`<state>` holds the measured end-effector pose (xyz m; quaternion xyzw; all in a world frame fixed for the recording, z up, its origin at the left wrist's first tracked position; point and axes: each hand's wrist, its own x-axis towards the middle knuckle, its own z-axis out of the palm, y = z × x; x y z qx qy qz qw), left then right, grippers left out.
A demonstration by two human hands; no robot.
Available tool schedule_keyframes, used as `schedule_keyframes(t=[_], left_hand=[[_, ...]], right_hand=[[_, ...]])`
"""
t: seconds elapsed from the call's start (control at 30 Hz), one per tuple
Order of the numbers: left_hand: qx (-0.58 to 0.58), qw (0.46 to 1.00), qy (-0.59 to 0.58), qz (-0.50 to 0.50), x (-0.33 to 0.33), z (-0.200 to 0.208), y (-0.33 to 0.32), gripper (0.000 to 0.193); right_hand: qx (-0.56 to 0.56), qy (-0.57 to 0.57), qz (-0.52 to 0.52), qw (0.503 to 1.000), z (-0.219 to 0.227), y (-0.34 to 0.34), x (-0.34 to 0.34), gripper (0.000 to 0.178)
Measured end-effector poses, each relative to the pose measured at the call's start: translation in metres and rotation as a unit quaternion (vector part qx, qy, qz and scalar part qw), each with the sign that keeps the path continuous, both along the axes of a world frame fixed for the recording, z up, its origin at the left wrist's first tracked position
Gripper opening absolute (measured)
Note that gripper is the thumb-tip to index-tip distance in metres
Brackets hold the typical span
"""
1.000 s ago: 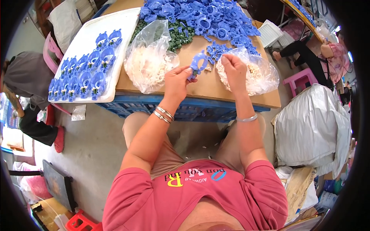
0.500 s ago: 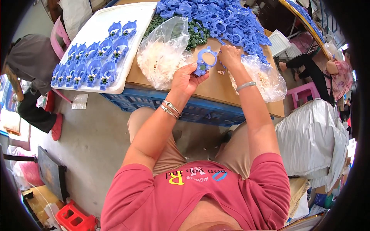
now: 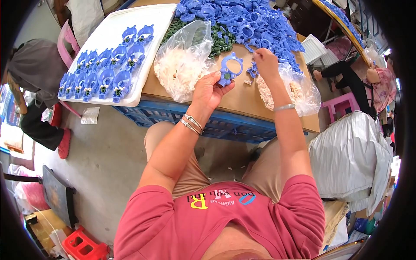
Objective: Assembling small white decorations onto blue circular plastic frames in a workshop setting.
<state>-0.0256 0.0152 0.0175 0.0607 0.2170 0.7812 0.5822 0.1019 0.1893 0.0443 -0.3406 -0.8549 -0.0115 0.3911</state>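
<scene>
My left hand (image 3: 208, 92) grips a blue plastic ring-shaped figure frame (image 3: 225, 74) with small ears and a green part set in its lower end. It is held above the brown board at the front of the table. To the right, my right hand (image 3: 267, 66) has its fingertips pinched together beside the heap of blue frames (image 3: 255, 26); what they hold, if anything, is too small to make out. A plastic bag of pale small parts (image 3: 177, 71) lies left of the held frame. Another bag of pale parts (image 3: 297, 92) sits under my right wrist.
At the left, a white tray (image 3: 104, 37) carries rows of blue figures with green parts. Small green parts (image 3: 222, 43) are heaped behind the left bag. A blue crate (image 3: 173, 116) stands below the board. Other people sit at both sides; white sacking (image 3: 342, 156) is at my right.
My right hand has shifted slightly right and up, away from the held frame, and its wrist has turned. My left hand stays nearly still with the blue frame.
</scene>
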Motion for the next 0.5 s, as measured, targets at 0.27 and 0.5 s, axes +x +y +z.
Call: schedule_keyframes(t=[0.27,0.5], left_hand=[[0.016,0.998,-0.014,-0.059,0.001,0.0,-0.002,0.016],[0.166,0.953,0.03,-0.251,0.006,0.001,-0.012,0.024]], right_hand=[[-0.496,0.398,0.184,0.749,0.017,-0.08,0.033,0.011],[-0.503,0.267,0.315,0.76,0.002,-0.093,0.033,0.01]])
